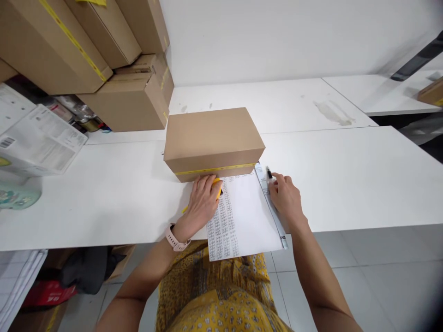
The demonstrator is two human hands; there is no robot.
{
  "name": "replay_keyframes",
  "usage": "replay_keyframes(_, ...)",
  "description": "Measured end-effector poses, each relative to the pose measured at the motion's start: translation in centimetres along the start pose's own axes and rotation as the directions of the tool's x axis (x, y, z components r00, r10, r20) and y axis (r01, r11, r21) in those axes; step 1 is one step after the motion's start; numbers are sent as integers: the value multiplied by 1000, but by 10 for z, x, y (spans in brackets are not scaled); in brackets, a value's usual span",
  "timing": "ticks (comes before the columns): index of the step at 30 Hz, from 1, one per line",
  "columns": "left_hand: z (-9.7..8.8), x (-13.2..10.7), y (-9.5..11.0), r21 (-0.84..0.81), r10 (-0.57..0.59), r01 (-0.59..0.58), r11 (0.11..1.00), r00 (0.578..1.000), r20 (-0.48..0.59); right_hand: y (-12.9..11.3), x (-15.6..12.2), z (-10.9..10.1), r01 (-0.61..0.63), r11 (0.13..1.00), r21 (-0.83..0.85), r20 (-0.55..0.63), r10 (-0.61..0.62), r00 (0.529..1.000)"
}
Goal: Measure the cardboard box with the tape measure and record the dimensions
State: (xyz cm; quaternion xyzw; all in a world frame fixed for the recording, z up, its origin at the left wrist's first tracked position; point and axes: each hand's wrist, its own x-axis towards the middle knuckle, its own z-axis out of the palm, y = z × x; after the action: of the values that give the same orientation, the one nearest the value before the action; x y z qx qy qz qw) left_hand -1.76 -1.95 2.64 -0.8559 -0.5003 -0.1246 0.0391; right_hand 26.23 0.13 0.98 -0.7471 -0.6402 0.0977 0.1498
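Observation:
A closed brown cardboard box (212, 138) with a yellow tape band stands on the white table (346, 184). In front of it lies a printed sheet of paper (245, 216) with columns of small text, hanging over the table's front edge. My left hand (200, 203) rests on the sheet's left edge, fingers curled around a yellow object (217, 184) against the box's front. My right hand (285, 196) sits at the sheet's right edge, pinching a black pen (269, 173) over a long narrow strip (273, 207).
Stacked cardboard boxes (104, 50) fill the back left. Printed packaging (38, 138) and a pale green item (17, 196) lie at the far left. A second white table (380, 92) stands at the back right. Tiled floor shows below, with bags under the table.

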Motion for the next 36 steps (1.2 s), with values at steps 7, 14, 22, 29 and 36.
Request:
replay_keyframes(7,12,23,20,126,192,-218,968,964,186,18,1,1,8,807,590,-44,22,999)
replay_keyframes(14,11,33,18,194,246,-295,936,939,239,19,-22,-30,6,136,991,13,-139,990)
replay_keyframes(22,19,33,19,214,263,-309,927,939,220,-32,-8,-26,-100,209,973,156,-272,950)
replay_keyframes(29,19,34,18,167,278,-306,937,945,172,-55,29,9,-168,423,890,308,-289,906)
replay_keyframes(36,17,34,18,166,273,-303,938,945,180,-57,34,37,34,476,879,67,-194,979)
